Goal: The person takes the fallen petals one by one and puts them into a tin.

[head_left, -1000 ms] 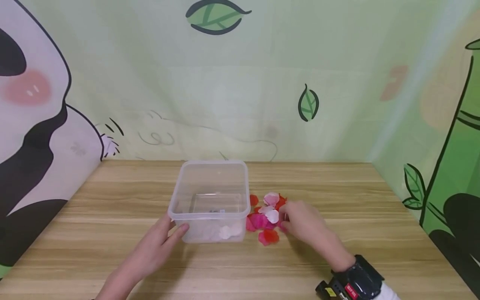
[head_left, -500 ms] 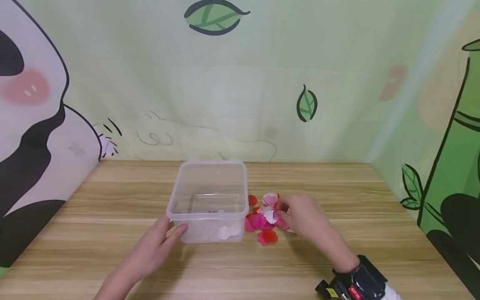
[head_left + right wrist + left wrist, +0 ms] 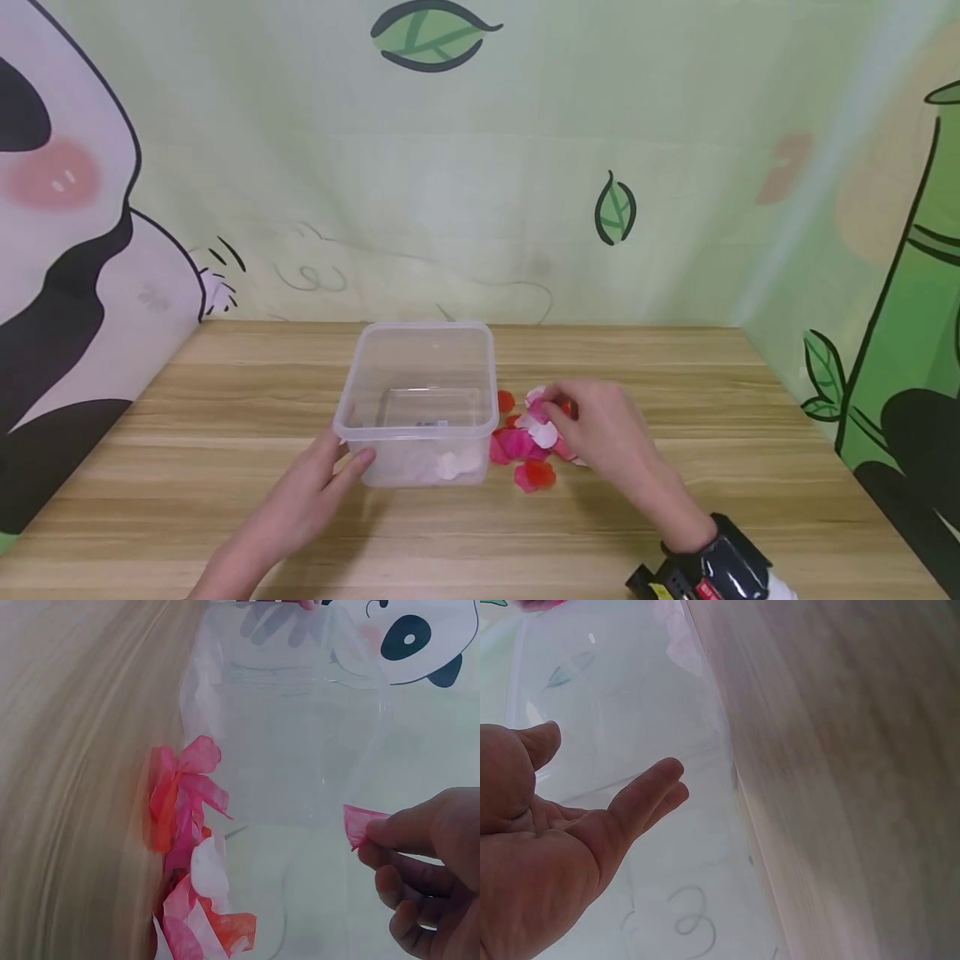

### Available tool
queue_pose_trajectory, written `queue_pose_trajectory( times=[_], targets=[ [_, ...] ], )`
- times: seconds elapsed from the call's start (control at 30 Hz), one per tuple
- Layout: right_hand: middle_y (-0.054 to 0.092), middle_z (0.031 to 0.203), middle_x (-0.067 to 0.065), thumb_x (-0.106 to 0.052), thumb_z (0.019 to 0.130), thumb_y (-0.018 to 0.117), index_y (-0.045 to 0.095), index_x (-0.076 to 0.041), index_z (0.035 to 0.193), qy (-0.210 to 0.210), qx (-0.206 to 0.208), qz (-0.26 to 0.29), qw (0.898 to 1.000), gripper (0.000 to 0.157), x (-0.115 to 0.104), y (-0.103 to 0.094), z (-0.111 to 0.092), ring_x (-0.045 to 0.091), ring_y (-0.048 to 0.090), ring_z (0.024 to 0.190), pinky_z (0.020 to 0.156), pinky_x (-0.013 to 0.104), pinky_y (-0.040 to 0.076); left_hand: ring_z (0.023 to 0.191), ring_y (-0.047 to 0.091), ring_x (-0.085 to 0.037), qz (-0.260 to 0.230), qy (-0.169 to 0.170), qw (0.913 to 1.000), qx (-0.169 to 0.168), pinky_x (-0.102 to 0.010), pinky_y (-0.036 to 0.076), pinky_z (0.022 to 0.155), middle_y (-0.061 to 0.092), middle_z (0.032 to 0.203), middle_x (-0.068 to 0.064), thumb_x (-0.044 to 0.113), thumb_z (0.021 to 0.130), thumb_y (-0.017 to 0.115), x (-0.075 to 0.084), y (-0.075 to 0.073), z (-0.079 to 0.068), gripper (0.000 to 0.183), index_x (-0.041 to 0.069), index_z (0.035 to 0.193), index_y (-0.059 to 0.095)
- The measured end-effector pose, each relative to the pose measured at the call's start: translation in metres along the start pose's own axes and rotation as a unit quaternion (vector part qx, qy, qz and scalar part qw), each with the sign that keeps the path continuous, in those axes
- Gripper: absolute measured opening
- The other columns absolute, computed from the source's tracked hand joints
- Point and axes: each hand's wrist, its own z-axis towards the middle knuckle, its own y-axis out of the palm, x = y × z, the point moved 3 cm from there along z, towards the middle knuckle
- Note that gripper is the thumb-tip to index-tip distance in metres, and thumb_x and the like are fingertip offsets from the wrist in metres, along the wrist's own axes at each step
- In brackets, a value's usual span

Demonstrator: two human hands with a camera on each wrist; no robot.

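A clear plastic box (image 3: 416,433) stands without a lid left of the table's middle, with white petals (image 3: 450,465) at its bottom. My left hand (image 3: 300,492) rests at the box's near left corner, thumb by the front wall and fairly straight fingers along the left side. Between thumb and forefinger, my right hand (image 3: 611,425) pinches a pink petal (image 3: 358,825), raised above the loose petals in the right wrist view. Those artificial flower petals (image 3: 517,442), red, pink, magenta and white, lie in a loose heap against the box's right side; my right hand covers part of them.
The wooden table (image 3: 247,375) reaches back to a green cloth backdrop (image 3: 450,208) printed with a panda and leaves. A black wrist strap with a small camera (image 3: 712,558) sits on my right wrist. A red and pink petal pair (image 3: 536,476) lies nearest me.
My right hand has moved slightly left and up from the heap's right side, and a pink petal now shows between its fingertips. The left hand and the box have stayed put.
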Motion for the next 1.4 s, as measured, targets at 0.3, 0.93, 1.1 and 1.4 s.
queue_pose_trajectory(
  times=[0.3,0.93,1.1,1.4],
  targets=[
    [0.064,0.077,-0.01,-0.011,0.081,0.083,0.076,-0.013,0.094,-0.069,0.098,0.049,0.992,0.015,-0.018,-0.005,0.001,0.004,0.048,0.06,0.048,0.013,0.039,0.13,0.045,-0.038,-0.001,0.003,1.0,0.002,-0.049,0.044,0.097,0.041,0.144,-0.01,0.021,0.104,0.053,0.0,0.0,0.0,0.051,0.016,0.15,0.03],
    [0.069,0.088,-0.009,-0.005,0.078,0.084,0.077,-0.011,0.092,-0.169,0.155,0.141,0.963,0.017,-0.046,0.01,0.005,0.005,0.059,0.072,0.061,0.008,0.044,0.13,0.046,-0.035,0.0,0.003,1.0,0.0,-0.045,0.042,0.1,0.041,0.144,-0.009,0.02,0.104,0.053,0.0,0.001,0.0,0.052,0.016,0.151,0.03],
    [0.069,0.089,-0.009,-0.007,0.078,0.085,0.076,-0.011,0.092,-0.158,0.133,0.13,0.97,0.017,-0.045,0.013,0.005,0.006,0.06,0.074,0.062,0.007,0.044,0.13,0.046,-0.034,-0.001,0.012,0.9999,0.0,-0.045,0.042,0.101,0.043,0.143,-0.009,0.018,0.104,0.053,0.0,0.001,0.001,0.053,0.016,0.151,0.029],
    [0.067,0.086,-0.005,-0.004,0.076,0.085,0.075,-0.01,0.093,-0.13,0.11,0.101,0.98,0.02,-0.036,0.011,0.006,0.007,0.06,0.074,0.063,0.01,0.049,0.131,0.045,-0.034,-0.015,0.019,0.9997,-0.003,-0.041,0.041,0.102,0.042,0.143,-0.006,0.016,0.104,0.052,0.0,0.002,0.001,0.052,0.017,0.15,0.03]
  ],
)
